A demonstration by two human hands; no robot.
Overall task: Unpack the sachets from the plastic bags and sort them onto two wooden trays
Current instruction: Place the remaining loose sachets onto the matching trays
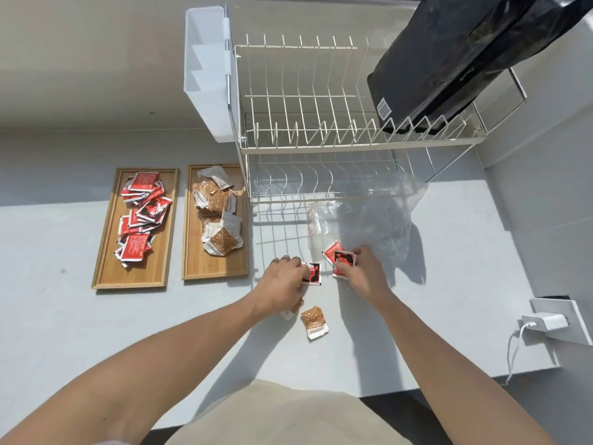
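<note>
Two hands of mine before the dish rack [337, 123], left hand [282, 284] pinching a red sachet [313, 273], right hand [362, 271] gripping red sachets [341, 260], brown sachet [313, 321] nearer me.

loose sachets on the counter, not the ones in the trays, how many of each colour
Red sachets: 3, one under the left hand at, two at the right hand around
Brown sachets: 2, one lying free, one mostly hidden under the left hand
Total: 5 that show; the hands may hide more
</note>
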